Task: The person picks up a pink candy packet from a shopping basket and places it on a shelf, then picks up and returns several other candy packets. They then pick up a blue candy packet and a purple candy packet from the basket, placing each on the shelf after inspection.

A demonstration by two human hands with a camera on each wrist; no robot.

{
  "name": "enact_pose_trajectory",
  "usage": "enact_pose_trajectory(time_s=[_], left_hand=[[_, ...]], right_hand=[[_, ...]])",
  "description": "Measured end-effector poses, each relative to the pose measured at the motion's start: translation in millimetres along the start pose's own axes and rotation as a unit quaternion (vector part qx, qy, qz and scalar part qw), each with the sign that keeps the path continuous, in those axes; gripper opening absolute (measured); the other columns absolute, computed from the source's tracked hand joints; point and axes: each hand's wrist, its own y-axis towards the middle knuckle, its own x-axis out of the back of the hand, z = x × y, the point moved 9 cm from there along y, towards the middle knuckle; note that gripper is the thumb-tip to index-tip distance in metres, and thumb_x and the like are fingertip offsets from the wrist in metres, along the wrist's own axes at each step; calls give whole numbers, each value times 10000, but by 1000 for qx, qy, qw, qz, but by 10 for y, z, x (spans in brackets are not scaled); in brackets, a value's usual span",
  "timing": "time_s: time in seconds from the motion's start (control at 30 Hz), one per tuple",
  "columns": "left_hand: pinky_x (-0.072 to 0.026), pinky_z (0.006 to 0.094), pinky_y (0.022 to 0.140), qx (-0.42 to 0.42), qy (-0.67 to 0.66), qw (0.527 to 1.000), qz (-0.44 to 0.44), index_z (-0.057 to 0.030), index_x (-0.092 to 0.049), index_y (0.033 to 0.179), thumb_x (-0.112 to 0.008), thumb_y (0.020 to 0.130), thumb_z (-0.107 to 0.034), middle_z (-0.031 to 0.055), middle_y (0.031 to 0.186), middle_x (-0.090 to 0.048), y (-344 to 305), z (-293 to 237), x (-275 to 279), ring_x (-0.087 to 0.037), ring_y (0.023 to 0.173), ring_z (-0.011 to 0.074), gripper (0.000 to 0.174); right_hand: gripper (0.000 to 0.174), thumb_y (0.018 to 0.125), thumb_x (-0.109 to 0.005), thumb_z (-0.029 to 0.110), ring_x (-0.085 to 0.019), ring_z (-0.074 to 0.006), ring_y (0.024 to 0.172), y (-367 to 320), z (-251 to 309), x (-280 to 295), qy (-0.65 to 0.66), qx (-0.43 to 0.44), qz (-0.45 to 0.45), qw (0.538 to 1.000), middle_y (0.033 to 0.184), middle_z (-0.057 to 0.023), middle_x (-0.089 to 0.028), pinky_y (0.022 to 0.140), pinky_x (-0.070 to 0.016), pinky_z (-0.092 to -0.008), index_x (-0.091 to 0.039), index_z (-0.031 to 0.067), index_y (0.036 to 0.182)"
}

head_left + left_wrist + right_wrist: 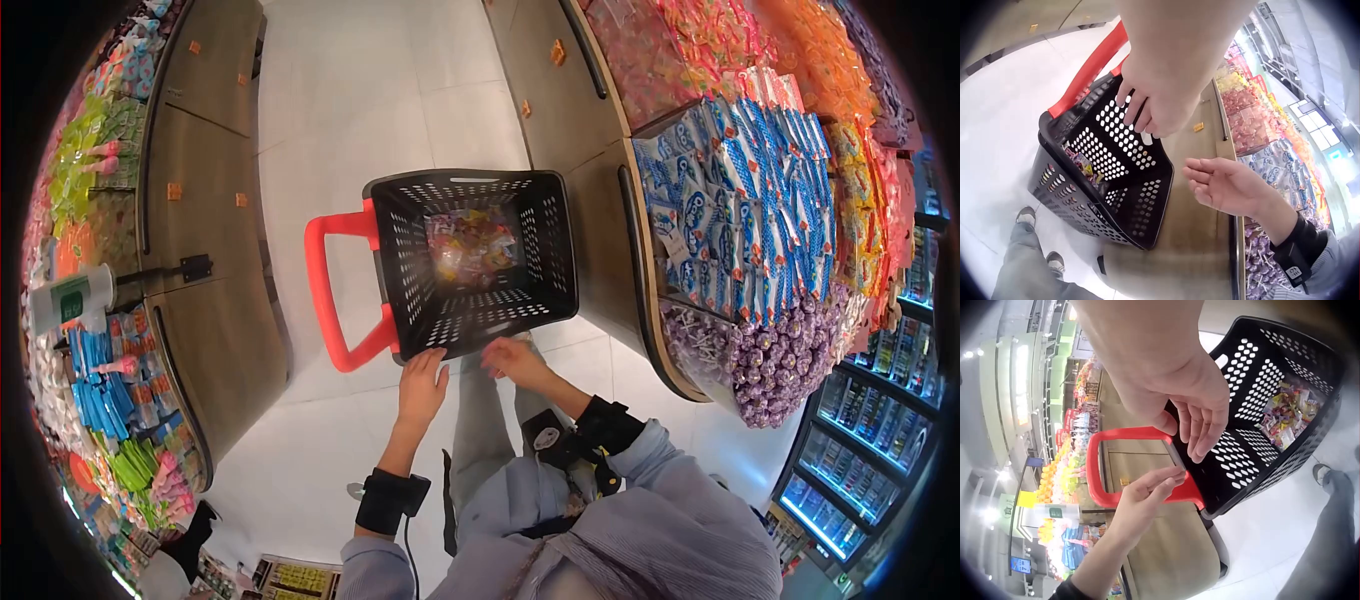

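Observation:
A black perforated shopping basket point(475, 260) with a red handle point(318, 290) stands in the aisle before the person. Wrapped candies point(470, 247) in mixed colours lie at its bottom, also seen in the right wrist view as a pile of candies point(1291, 415). Close to the near rim, by the handle's base, is the left hand point(424, 385), its fingers fairly straight. The right hand point(520, 362) is a little to the right, also near that rim, fingers loosely bent. Neither hand holds anything; in the left wrist view the right hand point(1230, 185) has its palm partly turned up.
Wooden display counters flank the aisle. On the right counter lie blue-and-white packets point(740, 200) and purple-wrapped lollipops point(785, 345). The left counter point(200, 230) carries more sweets and a white sign point(75, 298) on an arm. Lit shelves point(850, 460) stand at far right.

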Motion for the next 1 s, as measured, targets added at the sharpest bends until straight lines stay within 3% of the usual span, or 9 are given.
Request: enact_pose_trajectory(time_s=[0.17, 0.77, 0.87, 1.0], left_hand=[[-412, 375, 857, 9, -15, 1000, 23, -28, -567, 1012, -589, 768, -80, 123, 1017, -586, 106, 274, -131, -536, 975, 295, 251], [-407, 377, 854, 80, -34, 995, 48, -35, -564, 1023, -583, 769, -91, 110, 983, -584, 472, 630, -674, -535, 949, 287, 261], [-418, 375, 838, 88, -29, 995, 48, -29, -571, 1014, -590, 768, -78, 122, 987, -590, 558, 615, -728, -543, 936, 297, 251], [-418, 369, 836, 101, -45, 993, 49, -35, -569, 1016, -584, 768, -81, 115, 980, -590, 687, 576, -866, -548, 922, 287, 254]], right_hand=[[141, 875, -503, 153, -577, -104, 662, 293, -177, 11, -23, -14, -23, 999, 821, -46, -616, 612, -479, -233, -543, 41, 949], [81, 833, -511, 70, -577, -133, 592, 1654, -1063, 1055, -166, -22, -110, 980, 703, -72, -602, 523, -478, -249, -550, 4, 862], [72, 813, -518, 44, -576, -148, 578, 1817, -1437, 1256, -44, -120, -128, 983, 682, -82, -600, 504, -475, -256, -553, 3, 860], [61, 802, -515, 44, -566, -138, 565, 1970, -1741, 1483, 34, -157, -151, 975, 664, -78, -595, 469, -463, -249, -560, 16, 833]])
